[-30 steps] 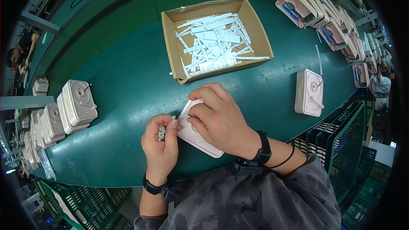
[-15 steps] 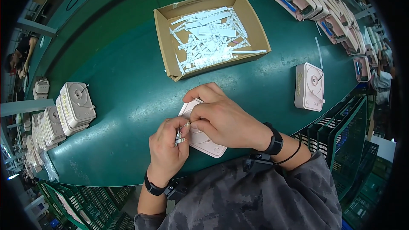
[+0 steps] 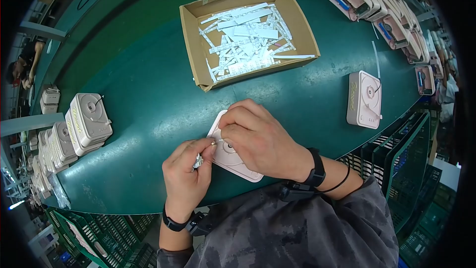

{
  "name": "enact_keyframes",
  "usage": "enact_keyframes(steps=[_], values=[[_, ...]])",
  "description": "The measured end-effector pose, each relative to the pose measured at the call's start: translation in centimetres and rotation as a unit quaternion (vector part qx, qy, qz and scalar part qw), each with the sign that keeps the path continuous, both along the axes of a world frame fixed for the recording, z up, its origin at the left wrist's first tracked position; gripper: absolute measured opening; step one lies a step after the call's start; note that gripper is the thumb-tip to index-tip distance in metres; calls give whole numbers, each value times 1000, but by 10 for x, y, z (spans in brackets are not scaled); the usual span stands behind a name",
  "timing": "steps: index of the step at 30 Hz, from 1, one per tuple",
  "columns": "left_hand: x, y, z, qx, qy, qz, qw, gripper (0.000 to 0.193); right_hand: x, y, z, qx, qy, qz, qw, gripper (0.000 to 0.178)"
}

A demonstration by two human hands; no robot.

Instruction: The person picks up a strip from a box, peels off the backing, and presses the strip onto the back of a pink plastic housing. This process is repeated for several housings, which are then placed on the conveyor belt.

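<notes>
While my right hand [image 3: 260, 141] presses the pale pink case [image 3: 229, 155] onto the green bench [image 3: 148, 104] below the cardboard box [image 3: 248, 34] of white strips, my left hand [image 3: 186, 176] pinches small metal bits [image 3: 198, 161]

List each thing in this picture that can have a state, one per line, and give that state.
Cardboard box: open, holding loose white strips.
Pink flat unit: lying flat on the green table, under both hands.
Left hand: pinching a small metal piece.
Right hand: pressed on the unit, fingertips pinched together.
Pink unit at right: lying alone, untouched.
Stacked units at left: piled, leaning.
</notes>
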State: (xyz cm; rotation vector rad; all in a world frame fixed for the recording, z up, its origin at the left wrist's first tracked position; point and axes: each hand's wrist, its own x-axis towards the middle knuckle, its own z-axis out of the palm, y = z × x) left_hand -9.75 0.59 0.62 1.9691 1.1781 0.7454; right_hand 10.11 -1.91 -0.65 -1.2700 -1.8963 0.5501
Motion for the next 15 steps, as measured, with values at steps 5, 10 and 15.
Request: enact_keyframes(steps=[5, 10, 15], values=[[1, 2, -1, 59, 36, -31, 997, 17, -2, 0, 3, -3, -14, 11, 1000, 14], [1, 1, -2, 82, 68, -45, 993, 26, -3, -1, 5, -6, -42, 19, 999, 18], [0, 1, 0, 104, 111, -63, 986, 33, -1, -1, 5, -8, -51, 27, 998, 20]])
